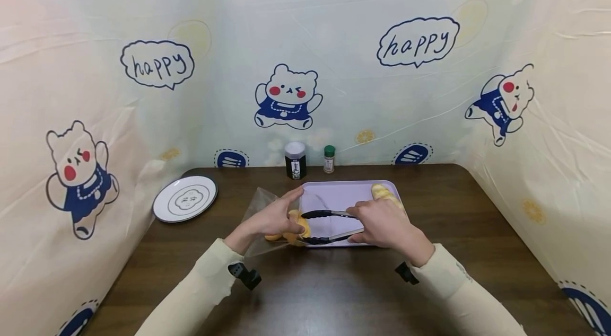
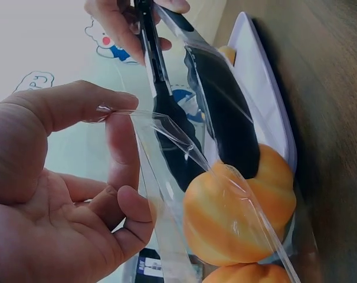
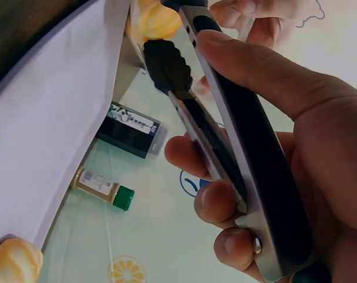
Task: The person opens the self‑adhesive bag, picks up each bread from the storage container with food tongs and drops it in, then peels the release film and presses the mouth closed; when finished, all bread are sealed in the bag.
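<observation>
My left hand (image 1: 271, 218) pinches the rim of a clear plastic bag (image 1: 259, 204) between thumb and finger, left of the lilac tray. In my right hand (image 1: 391, 226) are black-tipped metal tongs (image 2: 225, 112), gripped by their handles. The tong tips reach the bag's mouth, spread about an orange-yellow bread bun (image 2: 222, 218); whether they squeeze it I cannot tell. Another orange bun (image 2: 249, 275) lies beyond it, apparently inside the bag. On the right end of the lilac tray (image 1: 319, 199) lies a pale yellow bread roll (image 1: 384, 192), partly hidden behind my right hand.
Behind the tray stand a black jar with a pale lid (image 1: 296, 161) and a small green-capped bottle (image 1: 329, 159). A white plate with a dark rim (image 1: 164, 209) sits at the table's left edge. Printed fabric hangs along the back and both sides.
</observation>
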Action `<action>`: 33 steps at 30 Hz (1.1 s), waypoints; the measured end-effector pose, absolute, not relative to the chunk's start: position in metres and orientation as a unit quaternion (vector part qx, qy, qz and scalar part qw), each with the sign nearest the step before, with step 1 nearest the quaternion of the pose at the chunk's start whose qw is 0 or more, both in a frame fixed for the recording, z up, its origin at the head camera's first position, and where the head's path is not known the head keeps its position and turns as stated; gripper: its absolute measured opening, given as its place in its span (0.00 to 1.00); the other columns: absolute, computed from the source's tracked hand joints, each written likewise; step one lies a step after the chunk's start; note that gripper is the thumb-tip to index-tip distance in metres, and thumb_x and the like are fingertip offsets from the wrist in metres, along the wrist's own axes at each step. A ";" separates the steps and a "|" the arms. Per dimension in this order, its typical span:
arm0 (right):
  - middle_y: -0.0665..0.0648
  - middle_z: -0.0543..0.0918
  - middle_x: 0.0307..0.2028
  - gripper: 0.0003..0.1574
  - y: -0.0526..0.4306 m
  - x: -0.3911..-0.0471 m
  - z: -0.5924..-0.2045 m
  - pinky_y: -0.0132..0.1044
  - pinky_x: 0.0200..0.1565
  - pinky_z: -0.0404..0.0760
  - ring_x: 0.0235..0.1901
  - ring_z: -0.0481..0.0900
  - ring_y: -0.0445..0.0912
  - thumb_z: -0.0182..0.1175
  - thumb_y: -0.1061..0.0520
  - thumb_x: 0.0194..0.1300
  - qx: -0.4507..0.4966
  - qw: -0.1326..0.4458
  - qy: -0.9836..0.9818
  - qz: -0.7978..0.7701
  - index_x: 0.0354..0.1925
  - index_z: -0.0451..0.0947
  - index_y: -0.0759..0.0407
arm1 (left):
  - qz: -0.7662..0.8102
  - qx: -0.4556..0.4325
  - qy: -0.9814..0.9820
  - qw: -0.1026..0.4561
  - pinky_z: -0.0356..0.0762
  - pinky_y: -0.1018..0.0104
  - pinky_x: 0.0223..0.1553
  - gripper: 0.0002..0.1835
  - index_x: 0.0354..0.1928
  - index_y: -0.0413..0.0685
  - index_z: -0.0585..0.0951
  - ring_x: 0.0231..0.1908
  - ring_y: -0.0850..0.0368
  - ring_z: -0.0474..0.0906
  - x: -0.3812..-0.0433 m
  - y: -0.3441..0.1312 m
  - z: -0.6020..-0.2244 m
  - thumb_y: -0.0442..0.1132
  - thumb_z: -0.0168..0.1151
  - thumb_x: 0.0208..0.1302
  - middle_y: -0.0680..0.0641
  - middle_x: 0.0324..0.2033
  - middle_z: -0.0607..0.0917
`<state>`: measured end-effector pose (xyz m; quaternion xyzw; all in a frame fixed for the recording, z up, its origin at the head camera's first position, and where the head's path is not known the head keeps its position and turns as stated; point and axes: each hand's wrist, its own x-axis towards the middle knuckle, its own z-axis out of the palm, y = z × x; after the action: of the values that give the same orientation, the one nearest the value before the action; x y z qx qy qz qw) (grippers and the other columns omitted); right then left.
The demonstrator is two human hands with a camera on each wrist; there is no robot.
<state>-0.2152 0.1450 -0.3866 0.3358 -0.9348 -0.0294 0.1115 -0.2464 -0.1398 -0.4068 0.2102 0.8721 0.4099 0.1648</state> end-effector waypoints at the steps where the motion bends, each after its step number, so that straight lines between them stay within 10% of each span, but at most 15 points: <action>1: 0.48 0.84 0.29 0.34 0.146 -0.215 -0.387 0.34 0.22 0.73 0.23 0.77 0.40 0.75 0.31 0.46 0.336 0.113 -0.935 -0.026 0.45 0.86 0.49 | 0.415 0.209 0.869 0.168 0.82 0.63 0.50 0.54 0.79 0.49 0.51 0.71 0.41 0.62 -0.247 -0.140 -0.407 0.34 0.73 0.55 0.46 0.80 0.47; 8: 0.49 0.87 0.34 0.35 0.147 -0.216 -0.384 0.37 0.27 0.79 0.27 0.81 0.42 0.73 0.31 0.49 0.342 0.125 -0.931 0.001 0.50 0.85 0.50 | 0.418 0.210 0.866 0.178 0.79 0.54 0.54 0.53 0.79 0.52 0.52 0.63 0.43 0.70 -0.247 -0.140 -0.405 0.36 0.71 0.56 0.47 0.80 0.47; 15: 0.48 0.86 0.31 0.34 0.143 -0.216 -0.387 0.34 0.24 0.75 0.25 0.79 0.40 0.72 0.32 0.50 0.365 0.128 -0.922 0.002 0.48 0.85 0.50 | 0.426 0.223 0.855 0.194 0.80 0.62 0.35 0.52 0.80 0.52 0.49 0.25 0.55 0.76 -0.245 -0.139 -0.405 0.38 0.70 0.58 0.46 0.80 0.47; 33: 0.46 0.85 0.30 0.32 0.130 -0.222 -0.389 0.34 0.21 0.69 0.24 0.77 0.41 0.72 0.30 0.51 0.334 0.085 -0.939 0.010 0.48 0.86 0.47 | 0.444 0.234 0.842 0.201 0.79 0.66 0.31 0.52 0.80 0.52 0.50 0.24 0.56 0.79 -0.240 -0.130 -0.403 0.36 0.71 0.58 0.47 0.80 0.48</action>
<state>-0.2219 0.1295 -0.3892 0.3336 -0.9388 0.0103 0.0847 -0.2404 -0.1298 -0.4029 0.2336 0.8416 0.4437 0.2009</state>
